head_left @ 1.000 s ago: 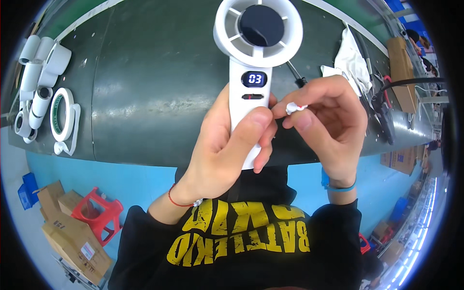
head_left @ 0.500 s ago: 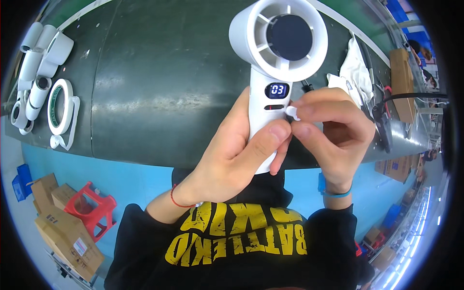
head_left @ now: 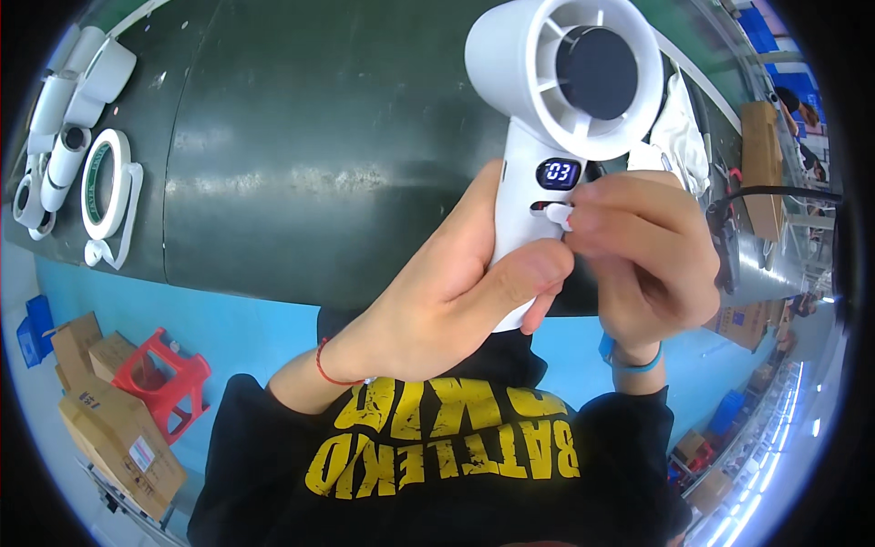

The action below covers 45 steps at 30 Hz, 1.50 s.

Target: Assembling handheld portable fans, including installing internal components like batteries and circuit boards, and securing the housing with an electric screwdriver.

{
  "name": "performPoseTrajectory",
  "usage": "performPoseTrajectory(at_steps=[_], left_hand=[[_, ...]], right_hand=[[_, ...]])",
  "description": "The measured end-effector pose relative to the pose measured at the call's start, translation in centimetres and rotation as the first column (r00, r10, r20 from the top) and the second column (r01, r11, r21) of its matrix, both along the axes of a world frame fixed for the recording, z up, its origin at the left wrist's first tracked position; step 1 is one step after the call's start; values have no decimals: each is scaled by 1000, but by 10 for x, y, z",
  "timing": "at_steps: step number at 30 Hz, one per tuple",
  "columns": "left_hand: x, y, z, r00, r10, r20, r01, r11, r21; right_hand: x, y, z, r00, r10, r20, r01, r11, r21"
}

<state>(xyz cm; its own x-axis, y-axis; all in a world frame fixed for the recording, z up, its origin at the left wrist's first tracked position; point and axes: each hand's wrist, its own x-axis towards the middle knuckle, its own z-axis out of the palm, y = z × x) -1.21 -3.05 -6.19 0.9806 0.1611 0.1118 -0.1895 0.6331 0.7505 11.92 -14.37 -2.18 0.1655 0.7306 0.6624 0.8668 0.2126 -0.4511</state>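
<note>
My left hand (head_left: 456, 292) grips the handle of a white handheld fan (head_left: 556, 118), held upright above a dark green table (head_left: 319, 155). The fan has a round head with a dark hub and a small lit blue display on its handle. My right hand (head_left: 643, 255) pinches a small white piece (head_left: 558, 215) against the slot just below the display.
A roll of white tape (head_left: 105, 187) and several white fan parts (head_left: 64, 118) lie at the table's far left. White cloth (head_left: 679, 137) and a black cable (head_left: 775, 193) sit to the right. A red stool (head_left: 159, 378) and cardboard boxes (head_left: 109, 428) stand on the blue floor.
The fan has moved right and closer to the camera. My right hand has brought the small white piece from beside the handle up to the slot under the display.
</note>
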Motion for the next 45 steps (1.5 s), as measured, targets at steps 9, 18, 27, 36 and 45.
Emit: performPoseTrajectory(at_steps=[9,18,27,36,45], left_hand=[[0,4,-1,998,-52,-35,54,997,51],[-1,-1,1,998,42,-36,-35,985,166],[-5,6,10,989,6,-148,25,978,206],[1,-1,1,967,255,20,-244,894,375],[0,-5,3,979,167,-115,-141,969,204]], right_hand=[[3,1,-3,999,-1,34,0,1000,11],[-8,1,-3,972,-133,194,127,991,40],[-9,4,-3,968,-125,220,123,992,22],[-17,7,-6,975,-161,153,159,987,26],[-34,-12,3,685,-59,-726,38,998,-45]])
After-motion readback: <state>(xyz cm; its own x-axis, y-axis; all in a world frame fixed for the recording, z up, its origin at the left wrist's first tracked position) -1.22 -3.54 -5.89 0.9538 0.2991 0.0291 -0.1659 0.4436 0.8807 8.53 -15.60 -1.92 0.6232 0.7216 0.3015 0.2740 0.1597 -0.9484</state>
